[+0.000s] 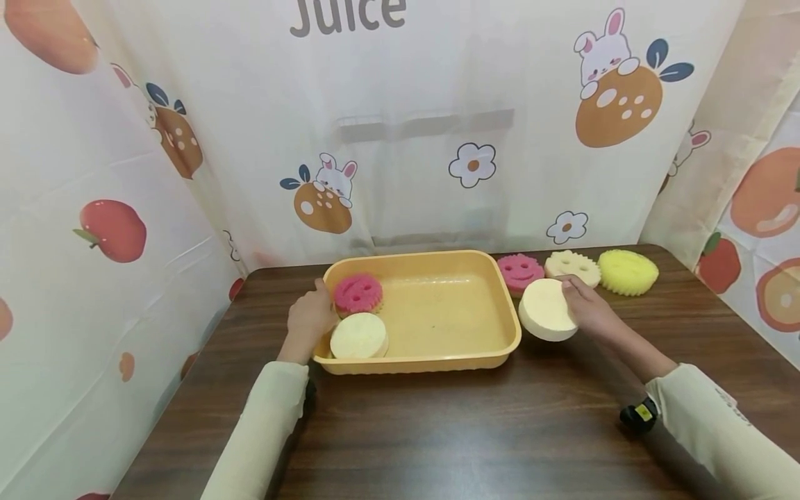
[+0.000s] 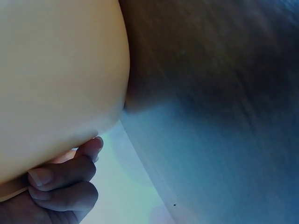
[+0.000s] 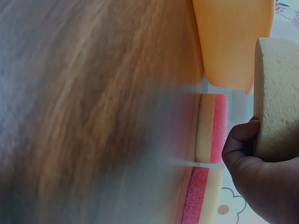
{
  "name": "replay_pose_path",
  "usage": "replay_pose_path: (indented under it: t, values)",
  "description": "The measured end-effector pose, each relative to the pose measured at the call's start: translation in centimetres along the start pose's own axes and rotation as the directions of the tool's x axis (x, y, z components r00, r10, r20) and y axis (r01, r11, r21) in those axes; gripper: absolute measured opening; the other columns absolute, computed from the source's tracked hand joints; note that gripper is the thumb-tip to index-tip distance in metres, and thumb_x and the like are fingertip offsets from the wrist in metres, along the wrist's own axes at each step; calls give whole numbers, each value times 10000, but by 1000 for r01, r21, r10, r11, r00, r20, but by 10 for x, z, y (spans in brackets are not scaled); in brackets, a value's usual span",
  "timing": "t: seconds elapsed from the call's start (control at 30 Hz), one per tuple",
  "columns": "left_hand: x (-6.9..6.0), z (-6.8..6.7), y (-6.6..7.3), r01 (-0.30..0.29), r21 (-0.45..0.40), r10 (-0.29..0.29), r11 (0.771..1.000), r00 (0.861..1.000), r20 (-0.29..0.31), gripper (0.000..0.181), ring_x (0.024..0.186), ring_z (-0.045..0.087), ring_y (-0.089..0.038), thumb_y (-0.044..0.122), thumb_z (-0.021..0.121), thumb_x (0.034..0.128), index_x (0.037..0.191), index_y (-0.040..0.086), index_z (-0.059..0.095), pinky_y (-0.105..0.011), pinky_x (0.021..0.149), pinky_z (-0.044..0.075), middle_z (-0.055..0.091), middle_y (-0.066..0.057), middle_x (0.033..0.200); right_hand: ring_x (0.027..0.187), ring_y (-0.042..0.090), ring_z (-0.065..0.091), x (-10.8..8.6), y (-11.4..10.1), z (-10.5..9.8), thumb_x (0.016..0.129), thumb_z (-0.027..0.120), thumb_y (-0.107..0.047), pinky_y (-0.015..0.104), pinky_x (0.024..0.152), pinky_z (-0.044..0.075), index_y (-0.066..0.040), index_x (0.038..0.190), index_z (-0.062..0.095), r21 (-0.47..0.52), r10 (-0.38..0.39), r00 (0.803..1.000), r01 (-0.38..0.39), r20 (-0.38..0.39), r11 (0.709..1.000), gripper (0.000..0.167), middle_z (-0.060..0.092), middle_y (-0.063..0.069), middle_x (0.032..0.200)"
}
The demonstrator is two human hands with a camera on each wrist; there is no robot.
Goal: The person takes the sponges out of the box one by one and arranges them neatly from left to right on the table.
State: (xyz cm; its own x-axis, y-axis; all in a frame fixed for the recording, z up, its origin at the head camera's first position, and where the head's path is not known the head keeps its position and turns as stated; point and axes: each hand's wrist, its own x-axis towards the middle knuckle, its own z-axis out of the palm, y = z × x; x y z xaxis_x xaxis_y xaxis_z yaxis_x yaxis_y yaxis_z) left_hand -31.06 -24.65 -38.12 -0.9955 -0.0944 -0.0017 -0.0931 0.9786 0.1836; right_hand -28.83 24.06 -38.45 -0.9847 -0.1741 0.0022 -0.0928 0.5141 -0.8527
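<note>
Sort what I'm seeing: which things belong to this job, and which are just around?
Probably the job:
yellow tray, gripped by the left hand
cream sponge in the right hand
pink sponge and pale sponge inside the tray
likely also the three sponges beyond the right hand

Just around:
brown table
printed cloth

I have a dark, wood-grained worktop (image 1: 437,430) before me. Beyond its far edge I see a pale curtain (image 1: 431,80) with "Juice" lettering (image 1: 360,14), printed rabbits (image 1: 603,59), brown fruit (image 1: 615,111) and white flowers (image 1: 462,165); left and right, cloth walls (image 1: 56,156) show more fruit.
</note>
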Motion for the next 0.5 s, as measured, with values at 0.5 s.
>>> replay_pose_path:
  t: [0.5]
  values:
    - [-2,-1,1,-1,-11,0,1000,1000,-11,744,904,684,-416,237,626,876,1422,-129,278,-553,825,551,679,-271,1025,935,-66,482,4,8,8,1081,151,-386,155,816,402,53,1460,313,26,30,997,-33,75,999,602,548,114,1156]
